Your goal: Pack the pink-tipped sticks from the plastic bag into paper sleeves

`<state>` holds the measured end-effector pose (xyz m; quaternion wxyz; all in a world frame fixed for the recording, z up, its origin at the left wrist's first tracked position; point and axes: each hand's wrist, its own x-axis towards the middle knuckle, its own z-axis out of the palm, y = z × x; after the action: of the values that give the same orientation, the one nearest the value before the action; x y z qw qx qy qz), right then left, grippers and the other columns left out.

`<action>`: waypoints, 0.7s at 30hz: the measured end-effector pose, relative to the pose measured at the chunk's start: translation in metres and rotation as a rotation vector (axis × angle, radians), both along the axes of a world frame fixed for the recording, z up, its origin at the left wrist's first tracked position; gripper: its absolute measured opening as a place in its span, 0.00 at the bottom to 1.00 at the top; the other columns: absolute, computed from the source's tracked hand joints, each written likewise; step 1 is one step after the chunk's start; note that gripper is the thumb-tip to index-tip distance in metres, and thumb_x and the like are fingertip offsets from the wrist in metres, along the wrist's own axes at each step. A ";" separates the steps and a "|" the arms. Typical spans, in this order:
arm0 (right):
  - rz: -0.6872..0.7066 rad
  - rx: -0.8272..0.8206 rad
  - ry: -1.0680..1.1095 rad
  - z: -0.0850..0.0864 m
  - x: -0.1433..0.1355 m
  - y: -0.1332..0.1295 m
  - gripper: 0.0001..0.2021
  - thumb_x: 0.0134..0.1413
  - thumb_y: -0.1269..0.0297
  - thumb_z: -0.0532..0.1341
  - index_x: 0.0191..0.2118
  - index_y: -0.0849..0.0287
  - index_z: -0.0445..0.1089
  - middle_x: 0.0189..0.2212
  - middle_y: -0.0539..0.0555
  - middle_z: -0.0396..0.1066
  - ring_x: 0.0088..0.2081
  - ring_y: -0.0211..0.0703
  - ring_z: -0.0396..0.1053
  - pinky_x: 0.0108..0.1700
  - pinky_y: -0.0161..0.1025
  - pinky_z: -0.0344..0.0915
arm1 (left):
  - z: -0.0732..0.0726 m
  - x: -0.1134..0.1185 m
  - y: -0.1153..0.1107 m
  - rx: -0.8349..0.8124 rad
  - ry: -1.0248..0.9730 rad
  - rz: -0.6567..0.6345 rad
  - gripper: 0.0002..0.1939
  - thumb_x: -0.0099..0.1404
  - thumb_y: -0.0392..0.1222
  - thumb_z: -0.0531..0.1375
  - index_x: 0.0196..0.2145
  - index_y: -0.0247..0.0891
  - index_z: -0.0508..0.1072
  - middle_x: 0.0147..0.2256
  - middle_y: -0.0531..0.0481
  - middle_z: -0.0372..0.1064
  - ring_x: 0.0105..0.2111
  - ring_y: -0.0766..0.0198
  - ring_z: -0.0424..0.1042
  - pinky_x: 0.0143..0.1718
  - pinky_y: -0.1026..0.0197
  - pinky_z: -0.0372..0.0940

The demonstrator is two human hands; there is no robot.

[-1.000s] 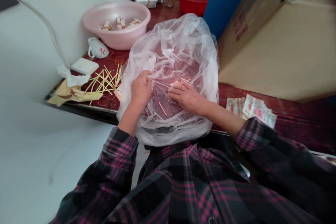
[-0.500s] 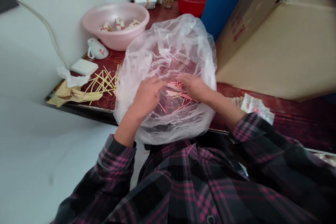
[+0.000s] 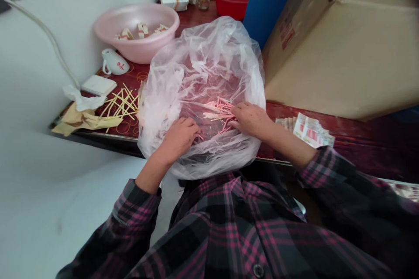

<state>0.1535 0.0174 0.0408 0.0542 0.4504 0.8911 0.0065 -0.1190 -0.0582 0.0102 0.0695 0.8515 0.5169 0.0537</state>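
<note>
A clear plastic bag [image 3: 203, 65] lies spread wide in front of me, with several thin pink sticks [image 3: 222, 105] in its middle. Down at the left part of the bag, my left hand [image 3: 183, 136] is closed on a short pink stick [image 3: 199, 135] whose end shows by the fingertips. My right hand [image 3: 247, 117] is closed round the right ends of the pink stick bundle. Small pale crumbs lie on the plastic between the two hands. Left of the bag, yellow sticks [image 3: 122, 103] are scattered on the red table [image 3: 360, 148].
Behind at the left stand a pink basin [image 3: 140, 45] with small bundles inside and a tipped white mug [image 3: 114, 62]. A red basin [image 3: 231, 0] is at the back. A large cardboard box [image 3: 343, 52] fills the right side, with printed packets [image 3: 310, 130] before it.
My left hand has moved down toward the near edge and closed on a stick. My right hand has shifted slightly down and closed on the pink sticks. The view has shifted slightly.
</note>
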 end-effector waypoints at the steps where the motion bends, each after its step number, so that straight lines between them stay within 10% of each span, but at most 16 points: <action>1: -0.015 -0.007 -0.007 -0.001 -0.002 -0.001 0.16 0.72 0.61 0.63 0.55 0.69 0.79 0.53 0.72 0.80 0.56 0.64 0.77 0.53 0.50 0.72 | 0.000 0.001 0.002 0.005 0.020 0.001 0.13 0.76 0.38 0.57 0.44 0.36 0.83 0.45 0.38 0.78 0.47 0.47 0.74 0.53 0.45 0.70; 9: -0.009 -0.007 0.036 -0.008 -0.004 0.006 0.15 0.73 0.67 0.59 0.53 0.69 0.81 0.52 0.73 0.81 0.55 0.64 0.78 0.54 0.50 0.71 | 0.005 0.000 0.012 -0.037 -0.041 -0.012 0.10 0.72 0.37 0.57 0.36 0.38 0.78 0.40 0.41 0.76 0.44 0.50 0.73 0.50 0.49 0.68; 16: -0.013 0.022 0.028 -0.015 -0.006 0.005 0.15 0.73 0.69 0.57 0.55 0.68 0.78 0.54 0.72 0.80 0.57 0.64 0.76 0.54 0.52 0.71 | 0.022 -0.001 0.010 -0.157 -0.434 0.349 0.07 0.72 0.44 0.58 0.36 0.42 0.74 0.32 0.51 0.77 0.33 0.59 0.74 0.41 0.57 0.67; 21: -0.046 0.016 0.040 -0.015 -0.009 0.006 0.16 0.72 0.73 0.53 0.52 0.68 0.79 0.52 0.72 0.81 0.56 0.63 0.77 0.53 0.51 0.70 | 0.028 0.021 0.009 -0.022 -0.642 0.444 0.06 0.72 0.41 0.60 0.45 0.44 0.77 0.40 0.50 0.83 0.43 0.57 0.80 0.50 0.55 0.71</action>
<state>0.1446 0.0237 0.0259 0.0332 0.4714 0.8813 0.0034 -0.0985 -0.0492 0.0384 0.2237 0.6581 0.6409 0.3257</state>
